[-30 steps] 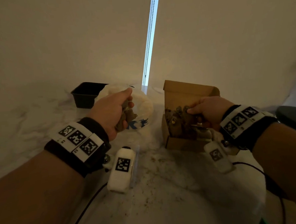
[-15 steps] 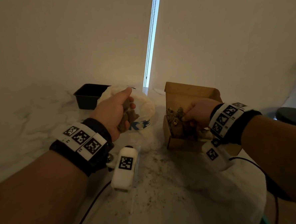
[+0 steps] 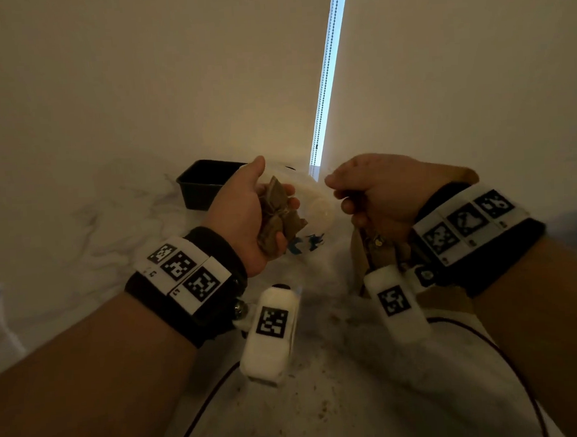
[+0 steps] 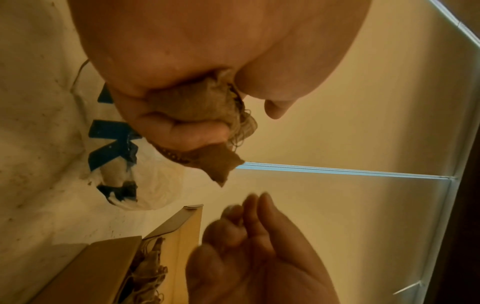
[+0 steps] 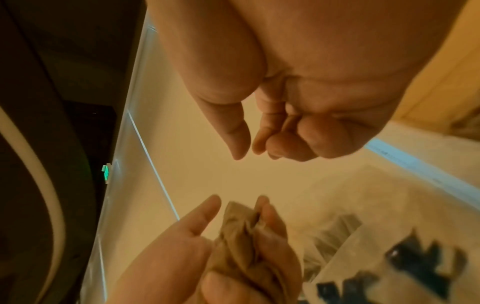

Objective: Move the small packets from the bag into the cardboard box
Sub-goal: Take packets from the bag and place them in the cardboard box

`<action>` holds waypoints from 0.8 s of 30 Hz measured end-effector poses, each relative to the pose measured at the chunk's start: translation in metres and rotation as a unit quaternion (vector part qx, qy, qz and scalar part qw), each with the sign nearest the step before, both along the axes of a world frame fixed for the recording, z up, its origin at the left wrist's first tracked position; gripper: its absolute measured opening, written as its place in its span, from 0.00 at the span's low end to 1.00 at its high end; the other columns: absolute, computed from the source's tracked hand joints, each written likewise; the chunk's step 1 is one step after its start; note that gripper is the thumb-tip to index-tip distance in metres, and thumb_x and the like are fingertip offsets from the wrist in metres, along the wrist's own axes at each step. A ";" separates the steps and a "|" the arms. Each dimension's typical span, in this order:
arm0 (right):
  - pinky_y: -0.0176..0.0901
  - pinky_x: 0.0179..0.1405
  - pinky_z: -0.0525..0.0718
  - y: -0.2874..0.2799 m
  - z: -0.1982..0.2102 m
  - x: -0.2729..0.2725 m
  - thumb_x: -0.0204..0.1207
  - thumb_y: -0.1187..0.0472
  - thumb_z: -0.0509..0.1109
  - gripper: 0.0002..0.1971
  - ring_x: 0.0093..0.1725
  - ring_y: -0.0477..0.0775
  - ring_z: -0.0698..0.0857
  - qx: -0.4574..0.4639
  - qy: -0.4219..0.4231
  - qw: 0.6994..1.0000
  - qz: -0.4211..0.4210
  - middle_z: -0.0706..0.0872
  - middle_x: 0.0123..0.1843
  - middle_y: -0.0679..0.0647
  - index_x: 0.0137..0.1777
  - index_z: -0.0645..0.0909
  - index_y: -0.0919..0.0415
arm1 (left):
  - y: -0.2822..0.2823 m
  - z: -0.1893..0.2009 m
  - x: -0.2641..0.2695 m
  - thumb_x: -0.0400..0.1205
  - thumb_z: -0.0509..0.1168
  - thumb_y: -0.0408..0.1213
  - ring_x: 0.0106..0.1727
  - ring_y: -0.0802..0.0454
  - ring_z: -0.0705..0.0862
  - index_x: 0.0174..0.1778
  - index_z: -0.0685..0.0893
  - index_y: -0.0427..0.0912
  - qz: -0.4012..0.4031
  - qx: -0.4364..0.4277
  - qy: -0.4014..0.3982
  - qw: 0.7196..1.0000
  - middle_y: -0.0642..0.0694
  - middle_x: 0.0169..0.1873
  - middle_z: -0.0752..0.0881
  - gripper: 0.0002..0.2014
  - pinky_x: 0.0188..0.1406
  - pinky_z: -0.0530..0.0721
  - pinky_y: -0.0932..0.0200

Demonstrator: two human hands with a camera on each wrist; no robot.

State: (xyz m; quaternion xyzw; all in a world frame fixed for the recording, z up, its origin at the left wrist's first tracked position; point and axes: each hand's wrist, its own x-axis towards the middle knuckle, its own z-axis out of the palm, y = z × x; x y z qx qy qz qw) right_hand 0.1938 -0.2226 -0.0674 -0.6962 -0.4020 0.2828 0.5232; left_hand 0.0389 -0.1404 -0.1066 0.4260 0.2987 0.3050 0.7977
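Observation:
My left hand (image 3: 275,183) grips a bunch of small brown twine-tied packets (image 3: 275,219) above the white plastic bag with blue print (image 3: 317,213). The left wrist view shows the fingers of that hand (image 4: 228,115) curled round the packets (image 4: 197,105). Just right of it, my right hand (image 3: 339,195) hangs over the cardboard box (image 3: 358,248) with its fingers curled and nothing in them, as the right wrist view (image 5: 249,152) confirms. Several packets (image 4: 148,267) lie inside the box (image 4: 103,267). The right forearm hides most of the box in the head view.
A black plastic tray (image 3: 204,183) stands behind the left hand, near the wall. Brown crumbs (image 3: 325,402) dot the white marble table. A dark cable (image 3: 497,347) runs from the right wrist. A bright window gap with a bead chain (image 3: 326,81) rises behind.
My right hand has left a packet in the box, risen and swung left towards the left hand. The left hand has lifted its packets slightly.

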 end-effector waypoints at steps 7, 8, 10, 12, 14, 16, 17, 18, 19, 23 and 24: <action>0.42 0.28 0.76 0.019 -0.025 -0.020 0.78 0.68 0.69 0.11 0.33 0.50 0.78 0.086 0.110 0.987 0.076 0.86 0.40 0.55 0.59 0.84 0.60 | -0.001 0.000 -0.002 0.81 0.54 0.71 0.27 0.49 0.83 0.63 0.86 0.42 -0.052 0.003 0.002 0.999 0.43 0.43 0.85 0.36 0.16 0.71 0.66; 0.43 0.29 0.76 0.018 -0.029 -0.019 0.78 0.69 0.69 0.12 0.33 0.50 0.79 0.100 0.135 0.982 0.083 0.86 0.41 0.56 0.60 0.84 0.61 | 0.000 -0.001 -0.002 0.81 0.54 0.71 0.28 0.49 0.82 0.63 0.86 0.42 -0.065 0.010 0.007 0.998 0.43 0.43 0.85 0.36 0.16 0.71 0.66; 0.43 0.29 0.76 0.016 -0.036 -0.013 0.78 0.71 0.68 0.14 0.32 0.50 0.81 0.112 0.156 0.977 0.091 0.88 0.40 0.55 0.61 0.83 0.60 | 0.002 -0.003 0.000 0.80 0.53 0.72 0.28 0.49 0.82 0.61 0.86 0.42 -0.087 0.018 0.021 0.996 0.42 0.44 0.84 0.37 0.16 0.71 0.66; 0.42 0.29 0.78 0.013 -0.042 -0.007 0.77 0.72 0.68 0.15 0.31 0.48 0.83 0.110 0.121 0.982 0.090 0.88 0.36 0.52 0.61 0.84 0.59 | 0.002 -0.005 0.001 0.79 0.52 0.74 0.28 0.49 0.82 0.62 0.85 0.42 -0.108 0.024 0.038 0.993 0.42 0.46 0.83 0.38 0.18 0.71 0.66; 0.42 0.30 0.80 0.012 -0.045 -0.004 0.76 0.72 0.70 0.15 0.32 0.47 0.84 0.101 0.066 0.988 0.094 0.88 0.36 0.51 0.59 0.85 0.56 | 0.001 -0.007 0.003 0.79 0.51 0.75 0.27 0.49 0.82 0.61 0.84 0.42 -0.120 0.033 0.048 0.991 0.42 0.42 0.84 0.39 0.19 0.71 0.66; 0.42 0.31 0.81 0.012 -0.047 -0.003 0.75 0.71 0.71 0.15 0.34 0.49 0.84 0.093 0.045 0.989 0.102 0.89 0.38 0.52 0.57 0.86 0.55 | 0.000 -0.008 0.005 0.79 0.50 0.75 0.27 0.49 0.82 0.61 0.84 0.40 -0.120 0.044 0.060 0.990 0.43 0.38 0.84 0.40 0.18 0.71 0.65; 0.43 0.33 0.81 0.011 -0.048 -0.002 0.74 0.71 0.72 0.14 0.36 0.50 0.85 0.089 0.040 0.990 0.107 0.90 0.40 0.54 0.57 0.86 0.55 | 0.000 -0.008 0.006 0.79 0.50 0.75 0.26 0.49 0.82 0.61 0.84 0.39 -0.118 0.050 0.068 0.989 0.42 0.38 0.84 0.42 0.18 0.72 0.65; 0.44 0.34 0.81 0.012 -0.049 -0.002 0.74 0.70 0.73 0.15 0.37 0.52 0.85 0.084 0.033 0.990 0.110 0.90 0.43 0.57 0.58 0.86 0.55 | -0.001 -0.008 0.006 0.79 0.50 0.76 0.26 0.49 0.82 0.63 0.85 0.38 -0.118 0.055 0.074 0.989 0.42 0.39 0.84 0.43 0.18 0.72 0.65; 0.45 0.34 0.82 0.012 -0.050 -0.002 0.73 0.70 0.74 0.15 0.39 0.56 0.85 0.081 0.029 0.990 0.116 0.90 0.46 0.60 0.58 0.86 0.56 | -0.001 -0.008 0.006 0.79 0.50 0.76 0.26 0.49 0.82 0.64 0.85 0.38 -0.119 0.059 0.078 0.988 0.41 0.40 0.84 0.44 0.18 0.73 0.65; 0.64 0.51 0.88 0.012 -0.053 -0.005 0.72 0.71 0.74 0.10 0.49 0.76 0.85 0.054 0.011 0.988 0.145 0.89 0.51 0.68 0.51 0.88 0.59 | -0.004 -0.007 0.004 0.78 0.49 0.76 0.26 0.48 0.81 0.71 0.83 0.35 -0.124 0.068 0.077 0.987 0.41 0.38 0.81 0.47 0.18 0.72 0.66; 0.61 0.46 0.89 0.011 -0.052 -0.006 0.72 0.71 0.74 0.08 0.44 0.73 0.86 0.051 0.002 0.988 0.143 0.89 0.48 0.67 0.47 0.88 0.59 | -0.004 -0.007 0.003 0.78 0.50 0.76 0.26 0.48 0.81 0.69 0.83 0.35 -0.118 0.070 0.077 0.988 0.41 0.37 0.81 0.46 0.18 0.72 0.66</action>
